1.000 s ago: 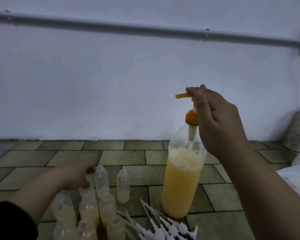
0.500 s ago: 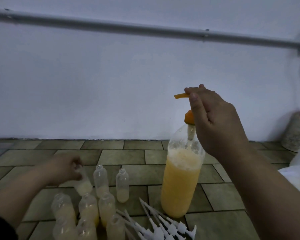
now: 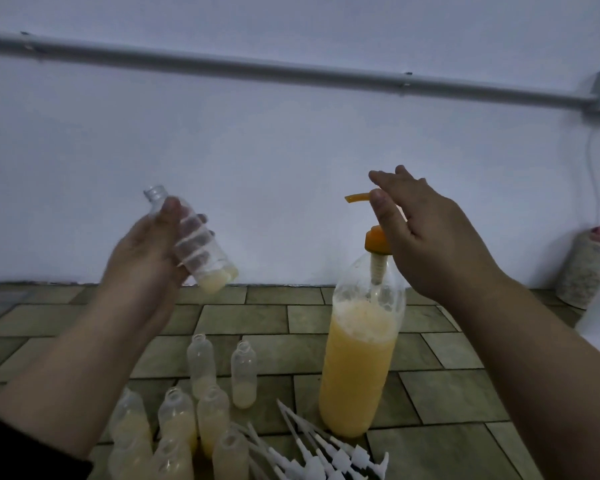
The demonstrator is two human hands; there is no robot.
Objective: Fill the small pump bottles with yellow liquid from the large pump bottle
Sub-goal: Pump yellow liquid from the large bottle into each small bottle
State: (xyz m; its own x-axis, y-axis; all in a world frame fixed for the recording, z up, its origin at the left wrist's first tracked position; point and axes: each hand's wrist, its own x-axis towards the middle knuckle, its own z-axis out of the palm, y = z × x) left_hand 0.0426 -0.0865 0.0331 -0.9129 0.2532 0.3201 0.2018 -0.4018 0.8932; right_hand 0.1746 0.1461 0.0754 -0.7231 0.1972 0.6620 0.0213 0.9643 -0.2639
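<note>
Head view: white pumps [image 3: 326, 455] beside large bottle [image 3: 357, 368].

2 bare forearms, black left sleeve [image 3: 32, 459]

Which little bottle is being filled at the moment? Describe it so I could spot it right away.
Find the tall large pump bottle of yellow liquid with its orange pump. Left of it, raised in front of the white wall, the left hand holds one small bottle. Unlike the others on the floor, it is airborne, tilted and nearly empty.
</note>
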